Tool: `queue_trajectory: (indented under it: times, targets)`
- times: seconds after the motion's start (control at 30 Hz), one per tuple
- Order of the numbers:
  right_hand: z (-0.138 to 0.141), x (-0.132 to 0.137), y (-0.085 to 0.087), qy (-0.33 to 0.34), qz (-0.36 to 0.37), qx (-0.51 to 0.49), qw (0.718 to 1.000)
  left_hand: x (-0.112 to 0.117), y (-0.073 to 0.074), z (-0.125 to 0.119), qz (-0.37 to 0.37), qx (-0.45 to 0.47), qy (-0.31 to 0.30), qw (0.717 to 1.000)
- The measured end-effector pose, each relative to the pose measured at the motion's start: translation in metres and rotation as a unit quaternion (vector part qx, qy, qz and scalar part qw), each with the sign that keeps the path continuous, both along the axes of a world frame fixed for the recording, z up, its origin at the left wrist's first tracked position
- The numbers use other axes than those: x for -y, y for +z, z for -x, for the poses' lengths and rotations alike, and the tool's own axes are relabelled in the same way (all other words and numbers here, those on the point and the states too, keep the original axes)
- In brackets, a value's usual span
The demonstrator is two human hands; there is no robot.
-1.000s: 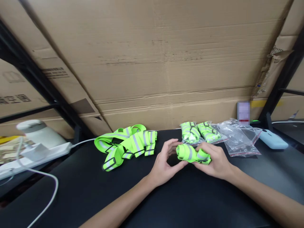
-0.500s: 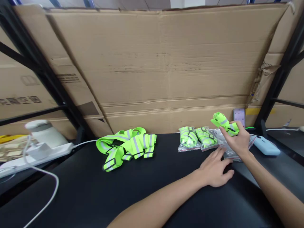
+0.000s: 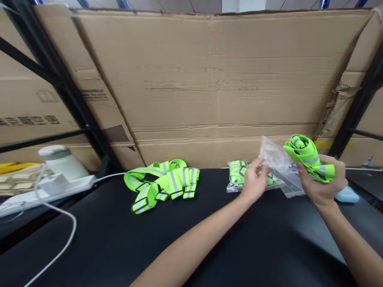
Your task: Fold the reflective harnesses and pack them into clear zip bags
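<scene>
My right hand (image 3: pixel 321 185) is closed around a rolled neon-green reflective strap (image 3: pixel 308 157), held up above the black table (image 3: pixel 179 239) at the right. My left hand (image 3: pixel 253 181) pinches the edge of a clear plastic bag (image 3: pixel 273 157) and lifts it beside the roll. Just behind my left hand, bagged green straps (image 3: pixel 237 175) lie on the table, partly hidden by the hand. A loose tangle of green reflective straps (image 3: pixel 161 183) lies at the table's middle left.
A large cardboard sheet (image 3: pixel 209 79) stands along the back. A white power strip (image 3: pixel 44 191) with a cable and a white device (image 3: pixel 61 161) sit at the left. A light-blue object (image 3: pixel 347 195) lies behind my right hand. Black rack posts (image 3: pixel 356 107) flank the table.
My right hand carried the rolled strap from the table's middle up to the right. My left hand reached to the bag pile and lifted one clear bag.
</scene>
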State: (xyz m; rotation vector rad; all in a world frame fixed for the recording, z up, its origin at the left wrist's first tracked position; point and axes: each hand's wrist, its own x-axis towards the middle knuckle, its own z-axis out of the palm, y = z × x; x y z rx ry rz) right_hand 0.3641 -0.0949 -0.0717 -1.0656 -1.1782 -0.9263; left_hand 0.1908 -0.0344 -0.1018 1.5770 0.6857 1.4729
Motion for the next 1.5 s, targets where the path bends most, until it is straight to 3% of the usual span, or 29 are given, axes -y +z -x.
queue_trajectory:
  times: [0.07, 0.13, 0.2, 0.27, 0.33, 0.4, 0.5, 0.57, 0.63, 0.73, 0.87, 1.0, 1.1, 1.3, 1.5]
  targets:
    - [0.004, 0.002, 0.001, 0.017, -0.01, 0.013, 1.0, -0.016, 0.022, 0.026, -0.025, 0.022, 0.04, 0.999]
    - [0.007, 0.001, -0.002, 0.032, 0.012, 0.023, 0.999, -0.026, 0.045, 0.061, -0.119, 0.019, 0.129, 0.984]
    - [0.011, -0.002, -0.007, 0.054, 0.059, 0.036, 0.996, -0.028, 0.062, 0.099, -0.255, -0.055, 0.207, 0.943]
    - [0.018, -0.005, -0.012, 0.09, 0.102, 0.054, 0.989, -0.025, 0.068, 0.134, -0.373, -0.18, 0.219, 0.884]
    - [0.027, -0.006, -0.017, 0.134, 0.133, 0.076, 0.979, -0.019, 0.059, 0.162, -0.441, -0.283, 0.199, 0.829]
    - [0.037, -0.005, -0.021, 0.17, 0.156, 0.097, 0.968, -0.012, 0.037, 0.183, -0.465, -0.359, 0.16, 0.793]
    - [0.052, -0.004, -0.029, 0.211, 0.199, 0.127, 0.949, 0.001, -0.002, 0.202, -0.451, -0.437, 0.128, 0.768]
    - [0.06, -0.003, -0.037, 0.23, 0.225, 0.144, 0.936, 0.009, -0.019, 0.206, -0.398, -0.501, 0.096, 0.762]
    - [0.064, -0.004, -0.044, 0.239, 0.242, 0.157, 0.927, 0.016, -0.025, 0.204, -0.343, -0.541, 0.089, 0.762]
    - [0.068, -0.004, -0.051, 0.248, 0.26, 0.163, 0.919, 0.024, -0.022, 0.196, -0.289, -0.541, 0.092, 0.784]
    - [0.069, -0.001, -0.051, 0.264, 0.277, 0.144, 0.912, 0.03, -0.019, 0.189, -0.231, -0.495, 0.073, 0.834]
    - [0.071, 0.003, -0.048, 0.28, 0.275, 0.144, 0.909, 0.031, -0.021, 0.185, -0.092, -0.425, 0.063, 0.898]
    - [0.075, 0.005, -0.048, 0.294, 0.265, 0.151, 0.906, 0.031, -0.022, 0.182, 0.009, -0.371, 0.049, 0.927]
    - [0.083, 0.007, -0.047, 0.318, 0.284, 0.211, 0.88, 0.031, -0.021, 0.178, 0.073, -0.332, -0.005, 0.94]
    - [0.085, 0.011, -0.042, 0.344, 0.287, 0.24, 0.861, 0.03, -0.021, 0.178, 0.073, -0.357, 0.011, 0.931]
